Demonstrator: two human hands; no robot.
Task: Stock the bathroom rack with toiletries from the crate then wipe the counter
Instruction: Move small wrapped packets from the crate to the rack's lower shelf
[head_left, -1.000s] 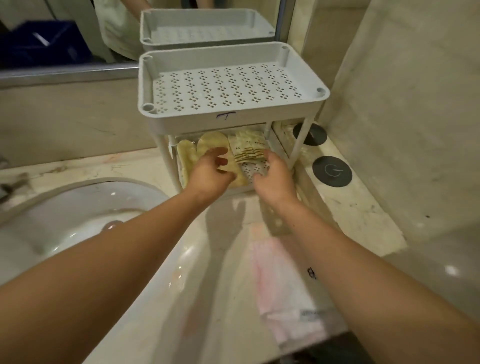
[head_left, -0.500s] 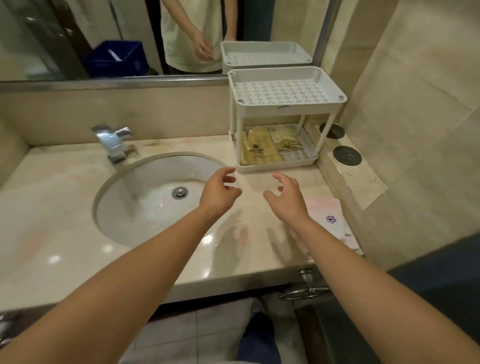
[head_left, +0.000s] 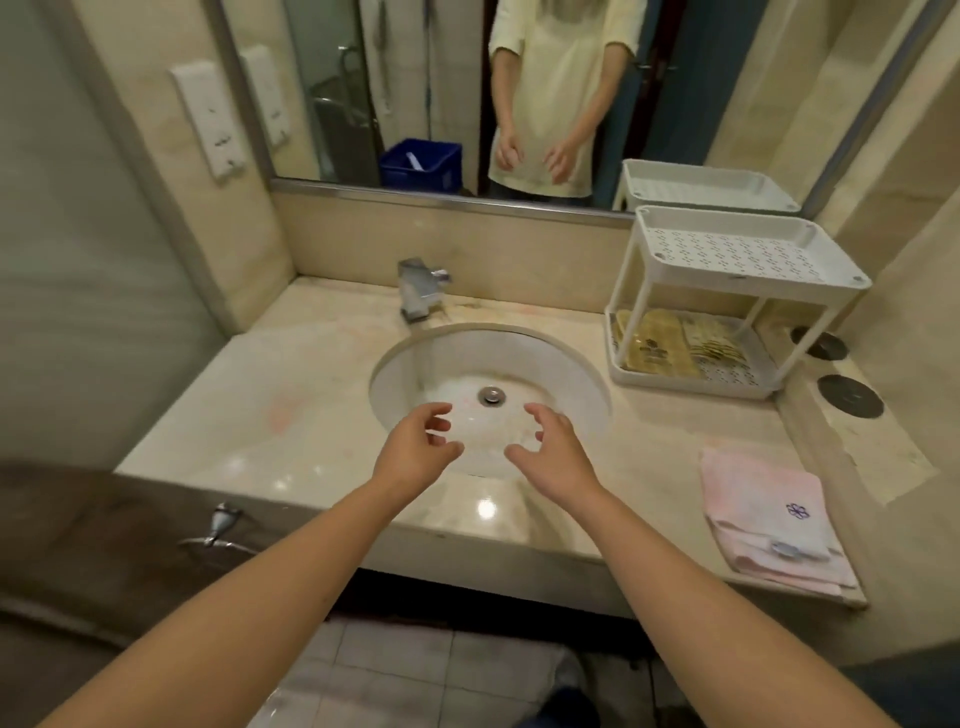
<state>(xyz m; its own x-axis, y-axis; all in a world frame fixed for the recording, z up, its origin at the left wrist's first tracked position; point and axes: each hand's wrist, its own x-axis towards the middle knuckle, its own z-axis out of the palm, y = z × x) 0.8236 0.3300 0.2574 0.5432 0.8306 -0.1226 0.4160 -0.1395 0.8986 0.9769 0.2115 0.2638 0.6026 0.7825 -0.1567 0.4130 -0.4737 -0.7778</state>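
Note:
A white two-tier rack (head_left: 748, 291) stands at the back right of the marble counter (head_left: 291, 415). Its upper shelf holds nothing; its lower shelf carries several yellowish toiletry packets (head_left: 660, 345). A pink folded cloth (head_left: 769, 514) lies on the counter's front right corner. My left hand (head_left: 415, 452) and my right hand (head_left: 556, 457) hover over the front rim of the sink (head_left: 576, 384), fingers loosely curled and holding nothing. A blue crate (head_left: 421, 163) shows only in the mirror, behind me.
A chrome faucet (head_left: 418, 293) stands behind the basin. Two dark round caps (head_left: 849, 396) sit on the ledge right of the rack. A wall closes in on the right, a glass partition on the left. Tiled floor lies below the counter edge.
Both hands have drawn back from the rack's lower shelf, leaving the packets there, and now hang over the sink. The view has pulled back and swung left.

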